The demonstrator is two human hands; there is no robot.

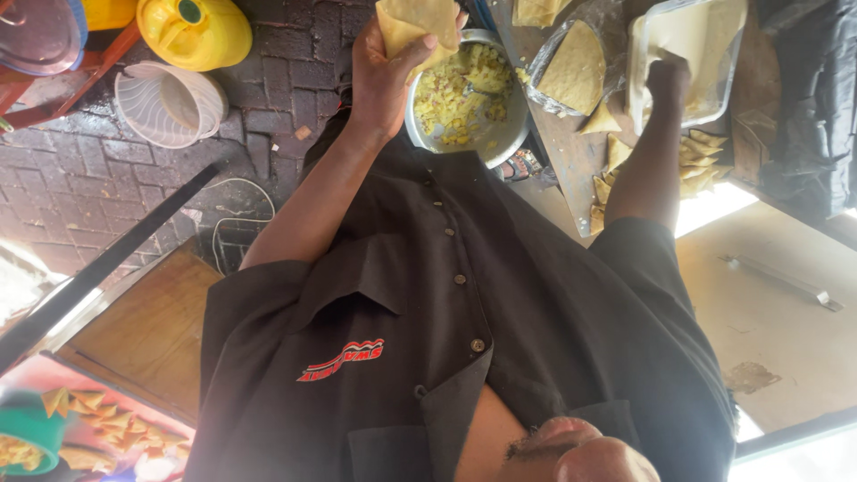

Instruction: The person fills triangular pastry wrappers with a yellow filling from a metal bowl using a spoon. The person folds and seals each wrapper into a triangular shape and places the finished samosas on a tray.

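My left hand is raised over a metal bowl of yellow crumbly filling and grips a folded pale pastry sheet, shaped like a cone. My right hand reaches into a clear rectangular container of cream-coloured paste; its fingers are hidden inside. Between the two sits a stack of triangular pastry sheets in clear plastic. Several folded triangular pastries lie on the wooden board beside my right forearm.
My black buttoned shirt fills the lower middle. On the wet brick floor at left stand a yellow jerrycan and a white plastic basket. A dark cloth lies at far right, a light table top below it.
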